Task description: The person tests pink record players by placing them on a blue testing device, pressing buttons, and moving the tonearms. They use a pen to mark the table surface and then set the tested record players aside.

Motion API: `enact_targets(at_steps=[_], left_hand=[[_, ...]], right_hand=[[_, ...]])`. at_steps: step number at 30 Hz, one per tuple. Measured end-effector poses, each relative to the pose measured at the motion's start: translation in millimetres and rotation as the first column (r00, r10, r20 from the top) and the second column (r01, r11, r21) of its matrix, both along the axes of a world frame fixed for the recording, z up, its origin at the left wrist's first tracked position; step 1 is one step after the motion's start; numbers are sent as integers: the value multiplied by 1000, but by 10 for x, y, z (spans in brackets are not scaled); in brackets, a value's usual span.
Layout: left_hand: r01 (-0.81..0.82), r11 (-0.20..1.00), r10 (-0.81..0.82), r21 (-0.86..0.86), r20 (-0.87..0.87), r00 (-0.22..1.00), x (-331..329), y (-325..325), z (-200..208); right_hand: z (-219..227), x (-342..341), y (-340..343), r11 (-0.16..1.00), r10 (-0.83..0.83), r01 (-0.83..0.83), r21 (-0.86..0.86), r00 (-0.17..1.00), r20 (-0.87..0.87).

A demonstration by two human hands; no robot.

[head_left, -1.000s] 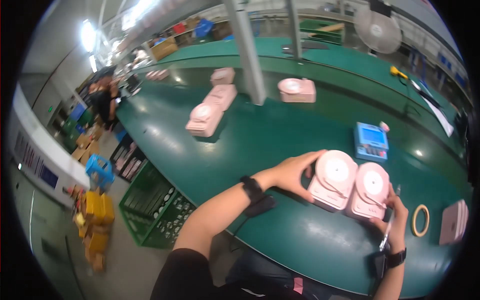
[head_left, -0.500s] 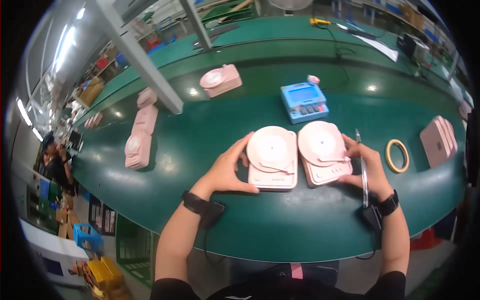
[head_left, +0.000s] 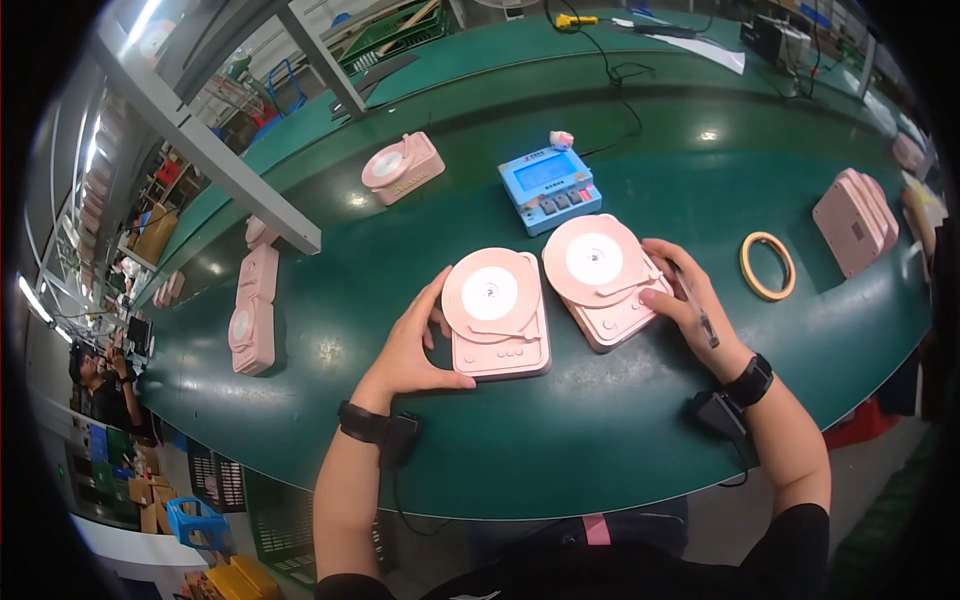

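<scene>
Two pink toy record players with white centre labels lie side by side on the green table. My left hand (head_left: 411, 348) is curled round the left edge of the left record player (head_left: 500, 358), thumb at its front corner. My right hand (head_left: 695, 302) grips the right side of the right record player (head_left: 603, 325), thumb on top near the tonearm. A slim pen (head_left: 700, 318) is also tucked in my right hand. The right record player sits turned at an angle, its front pointing toward the lower right. Just beyond them is a blue device with a screen and buttons (head_left: 550, 188).
More pink record players stand at the back (head_left: 404, 170) and the left (head_left: 252, 335). On the right are a tape roll (head_left: 746, 268) and a stack of pink units (head_left: 850, 225). A grey post (head_left: 215, 150) rises at the back left. Cables trail from the black wrist straps (head_left: 365, 423).
The right record player has turned and shifted away from the left one, opening a wider gap at the front. My right thumb has moved onto its top. The whole view has shifted.
</scene>
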State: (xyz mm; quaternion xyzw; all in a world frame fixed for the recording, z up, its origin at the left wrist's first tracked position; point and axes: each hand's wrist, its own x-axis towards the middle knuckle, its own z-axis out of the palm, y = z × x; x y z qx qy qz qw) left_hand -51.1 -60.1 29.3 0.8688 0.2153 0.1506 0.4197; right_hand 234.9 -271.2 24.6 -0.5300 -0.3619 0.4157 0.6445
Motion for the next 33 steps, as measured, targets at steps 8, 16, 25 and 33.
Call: enact_targets(at_steps=[8, 16, 25, 33], left_hand=[[-25, 999, 26, -46, 23, 999, 23, -15, -51], [-18, 991, 18, -132, -5, 1000, 25, -33, 40], [-198, 807, 232, 556, 10, 973, 654, 1166, 499], [-183, 787, 339, 589, -165, 926, 1284, 2383, 203]], right_hand=[[-164, 19, 27, 997, -40, 45, 68, 997, -66], [-216, -24, 26, 993, -96, 85, 77, 985, 147], [-183, -42, -50, 988, -147, 140, 71, 985, 95], [-65, -128, 5, 996, -72, 77, -36, 991, 117]])
